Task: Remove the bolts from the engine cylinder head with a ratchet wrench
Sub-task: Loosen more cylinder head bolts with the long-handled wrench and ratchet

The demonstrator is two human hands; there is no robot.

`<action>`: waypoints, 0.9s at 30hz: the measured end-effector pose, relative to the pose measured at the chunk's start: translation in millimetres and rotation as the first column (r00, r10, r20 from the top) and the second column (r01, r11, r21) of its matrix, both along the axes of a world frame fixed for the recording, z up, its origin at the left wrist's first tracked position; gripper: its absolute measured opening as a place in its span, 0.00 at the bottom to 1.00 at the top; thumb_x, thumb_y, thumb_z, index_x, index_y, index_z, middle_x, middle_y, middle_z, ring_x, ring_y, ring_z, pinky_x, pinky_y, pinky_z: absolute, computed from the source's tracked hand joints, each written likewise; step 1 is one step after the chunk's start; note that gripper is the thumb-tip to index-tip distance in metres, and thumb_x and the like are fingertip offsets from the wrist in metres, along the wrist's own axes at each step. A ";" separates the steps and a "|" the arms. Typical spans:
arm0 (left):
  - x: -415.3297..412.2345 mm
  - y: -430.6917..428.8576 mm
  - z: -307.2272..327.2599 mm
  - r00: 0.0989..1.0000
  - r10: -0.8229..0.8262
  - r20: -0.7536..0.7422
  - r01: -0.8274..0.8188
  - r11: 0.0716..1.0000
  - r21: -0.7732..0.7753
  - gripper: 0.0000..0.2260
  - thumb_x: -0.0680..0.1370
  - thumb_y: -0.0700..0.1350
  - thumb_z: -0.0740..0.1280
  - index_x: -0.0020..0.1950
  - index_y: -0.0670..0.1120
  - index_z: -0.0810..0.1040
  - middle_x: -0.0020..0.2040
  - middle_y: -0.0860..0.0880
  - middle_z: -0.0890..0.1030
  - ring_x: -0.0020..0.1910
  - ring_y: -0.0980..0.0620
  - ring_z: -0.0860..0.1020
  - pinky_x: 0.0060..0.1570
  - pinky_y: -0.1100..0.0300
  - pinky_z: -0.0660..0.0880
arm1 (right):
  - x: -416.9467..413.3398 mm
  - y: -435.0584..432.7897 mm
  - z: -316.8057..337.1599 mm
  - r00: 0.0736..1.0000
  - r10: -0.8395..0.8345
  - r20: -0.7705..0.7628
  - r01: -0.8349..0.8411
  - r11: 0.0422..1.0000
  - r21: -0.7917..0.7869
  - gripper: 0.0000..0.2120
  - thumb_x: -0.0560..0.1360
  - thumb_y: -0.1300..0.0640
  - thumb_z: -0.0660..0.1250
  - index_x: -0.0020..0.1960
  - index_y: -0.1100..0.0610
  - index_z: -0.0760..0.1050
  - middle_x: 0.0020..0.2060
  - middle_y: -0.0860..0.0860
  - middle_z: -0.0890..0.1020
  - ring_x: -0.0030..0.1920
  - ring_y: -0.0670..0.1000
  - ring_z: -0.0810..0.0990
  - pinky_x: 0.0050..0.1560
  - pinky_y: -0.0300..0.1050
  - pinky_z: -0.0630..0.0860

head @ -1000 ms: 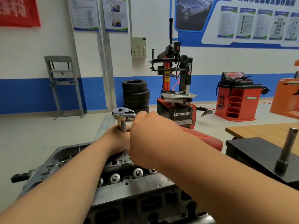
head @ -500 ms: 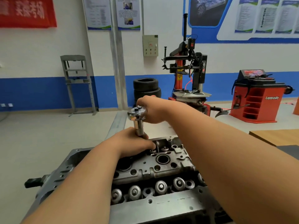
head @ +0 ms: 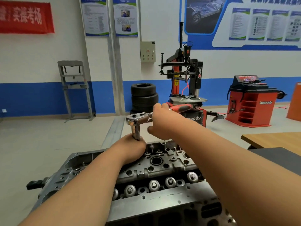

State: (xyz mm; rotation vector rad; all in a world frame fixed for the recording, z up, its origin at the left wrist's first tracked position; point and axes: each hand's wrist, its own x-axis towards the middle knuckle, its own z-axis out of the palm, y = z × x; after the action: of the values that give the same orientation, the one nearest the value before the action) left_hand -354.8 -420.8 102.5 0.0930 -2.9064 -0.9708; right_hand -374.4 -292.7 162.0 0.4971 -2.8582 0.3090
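Wraps the left hand (head: pixel 130 148) round the foot of the socket (head: pixel 136 130), fingers curled tight and their tips hidden behind the knuckles. Clasps the ratchet wrench (head: pixel 137 117) with the right hand (head: pixel 161 123), fingers closed over the shank where chrome meets the red grip (head: pixel 182 107), thumb jutting out below.

Holds the socket upright, long axis vertical, top end seated under the wrench head and lower end buried in the left fist, right at the far edge of the cylinder head (head: pixel 164 167). Carries the wrench nearly level above the left fingers: head to the left, grip pointing right and slightly up, away past the right knuckles.

Finds free air above the wrench head and to the left of both hands, with bare floor (head: pixel 57 139) beyond. Sees a stack of tyres (head: pixel 144 95) and a tyre changer (head: pixel 185 74) well beyond the right fingers. Has a wooden table (head: pixel 275 138) well off to the right of the grip's end.
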 end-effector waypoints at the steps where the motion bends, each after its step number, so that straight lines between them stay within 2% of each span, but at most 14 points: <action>1: -0.2 -0.2 -0.3 1.000 0.006 0.003 -0.006 1.000 -0.004 0.15 0.73 0.47 0.54 0.47 0.46 0.80 0.45 0.44 0.81 0.46 0.45 0.78 0.53 0.47 0.76 | 11.6 5.4 0.6 0.999 -0.032 -0.024 0.033 0.999 0.038 0.22 0.74 0.53 0.67 0.62 0.57 0.61 0.55 0.55 0.65 0.43 0.54 0.69 0.36 0.46 0.67; 3: -0.7 0.0 -1.2 1.000 0.011 0.002 -0.011 1.000 -0.015 0.15 0.73 0.46 0.54 0.46 0.46 0.80 0.44 0.44 0.81 0.47 0.45 0.78 0.51 0.48 0.75 | 37.9 13.9 0.7 0.995 -0.088 -0.049 0.093 0.991 0.094 0.23 0.74 0.54 0.67 0.63 0.57 0.60 0.50 0.55 0.64 0.42 0.55 0.68 0.33 0.47 0.65; 6: -0.9 1.2 -1.7 1.000 0.002 -0.010 -0.002 0.999 -0.047 0.12 0.75 0.44 0.55 0.43 0.43 0.77 0.42 0.43 0.80 0.40 0.46 0.75 0.45 0.52 0.73 | 78.1 17.3 -0.8 0.996 -0.067 -0.055 0.075 0.985 0.155 0.25 0.76 0.53 0.66 0.67 0.58 0.59 0.47 0.55 0.62 0.42 0.56 0.68 0.30 0.47 0.64; 8: -0.1 1.4 -1.4 1.000 -0.009 -0.003 0.009 0.995 -0.104 0.09 0.77 0.42 0.56 0.40 0.44 0.74 0.40 0.44 0.78 0.36 0.50 0.71 0.40 0.55 0.70 | 96.0 15.4 0.2 1.000 0.002 0.002 -0.002 0.991 0.136 0.24 0.78 0.53 0.63 0.68 0.60 0.59 0.49 0.57 0.64 0.44 0.57 0.70 0.34 0.49 0.67; 10: 1.5 1.7 -0.5 1.000 0.005 0.006 -0.004 0.992 -0.127 0.10 0.78 0.40 0.57 0.36 0.47 0.70 0.36 0.48 0.73 0.33 0.53 0.68 0.35 0.59 0.66 | 101.4 13.6 2.7 0.996 0.041 0.084 -0.047 0.996 0.070 0.21 0.79 0.53 0.62 0.67 0.60 0.60 0.47 0.56 0.64 0.40 0.55 0.68 0.34 0.47 0.67; 13: -0.7 0.0 -0.7 1.000 -0.018 0.008 0.019 0.993 -0.120 0.08 0.76 0.42 0.58 0.37 0.44 0.72 0.37 0.46 0.76 0.34 0.51 0.70 0.39 0.54 0.70 | 90.1 18.3 5.4 0.999 0.041 0.035 -0.044 0.995 0.089 0.16 0.76 0.51 0.65 0.57 0.57 0.64 0.37 0.51 0.67 0.34 0.52 0.68 0.29 0.44 0.63; 15: -0.6 -0.8 -0.9 0.999 -0.039 -0.010 0.038 0.997 -0.069 0.10 0.73 0.47 0.58 0.41 0.43 0.76 0.40 0.43 0.79 0.37 0.50 0.72 0.47 0.48 0.74 | 70.8 24.2 7.8 0.998 0.036 -0.045 -0.029 0.988 0.155 0.11 0.75 0.52 0.65 0.46 0.57 0.65 0.34 0.50 0.69 0.32 0.49 0.69 0.28 0.42 0.63; 17: -0.6 -2.8 -1.1 0.997 -0.075 -0.022 0.074 0.997 -0.032 0.12 0.70 0.50 0.59 0.40 0.44 0.77 0.41 0.43 0.79 0.38 0.48 0.73 0.50 0.48 0.74 | 43.6 26.3 10.8 0.998 0.017 -0.065 -0.007 0.987 0.159 0.12 0.75 0.54 0.64 0.37 0.55 0.64 0.33 0.50 0.71 0.32 0.49 0.71 0.28 0.41 0.64; 20: -3.4 -10.0 -1.6 0.993 -0.119 0.002 0.119 0.993 0.001 0.15 0.70 0.55 0.63 0.43 0.44 0.80 0.44 0.45 0.82 0.46 0.45 0.78 0.52 0.50 0.74 | 0.3 10.7 12.2 0.998 0.038 -0.054 -0.032 0.995 0.100 0.07 0.75 0.57 0.63 0.40 0.55 0.68 0.34 0.50 0.73 0.33 0.49 0.72 0.31 0.41 0.66; 22: -7.0 -14.9 -2.0 0.992 -0.128 0.011 0.128 0.991 0.032 0.14 0.70 0.57 0.66 0.43 0.47 0.81 0.43 0.46 0.81 0.46 0.47 0.78 0.48 0.52 0.74 | -20.7 -8.3 14.2 0.996 0.087 -0.020 -0.085 0.991 0.103 0.06 0.76 0.57 0.63 0.41 0.57 0.70 0.35 0.50 0.73 0.35 0.51 0.72 0.33 0.43 0.69; 24: -8.8 -15.6 -1.7 0.994 -0.110 0.015 0.109 0.992 0.057 0.12 0.69 0.58 0.67 0.42 0.51 0.82 0.42 0.51 0.81 0.45 0.51 0.78 0.46 0.56 0.73 | -28.8 -24.7 16.5 0.988 0.149 0.035 -0.152 0.980 0.129 0.06 0.77 0.56 0.63 0.47 0.59 0.74 0.39 0.52 0.74 0.41 0.53 0.72 0.46 0.48 0.73; 25: -9.2 -15.1 -1.6 0.995 -0.096 0.019 0.095 0.994 0.057 0.13 0.68 0.58 0.65 0.43 0.51 0.81 0.42 0.51 0.81 0.46 0.51 0.78 0.47 0.56 0.74 | -30.1 -29.8 17.0 0.979 0.195 0.053 -0.200 0.975 0.102 0.08 0.77 0.56 0.63 0.51 0.60 0.75 0.42 0.54 0.75 0.43 0.53 0.72 0.50 0.49 0.73; 27: -8.1 -12.5 -1.4 0.996 -0.081 0.026 0.080 0.996 0.032 0.15 0.66 0.54 0.62 0.45 0.48 0.80 0.45 0.47 0.82 0.47 0.48 0.78 0.51 0.49 0.74 | -32.6 -33.1 13.6 0.957 0.282 0.062 -0.282 0.959 0.002 0.08 0.77 0.58 0.62 0.53 0.61 0.74 0.48 0.57 0.77 0.44 0.54 0.73 0.50 0.48 0.73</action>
State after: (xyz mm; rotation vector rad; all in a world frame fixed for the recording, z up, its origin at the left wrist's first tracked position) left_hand -362.9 -433.3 101.2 -0.0097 -2.9416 -1.0346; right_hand -407.1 -325.8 175.6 0.9166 -2.8456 0.3623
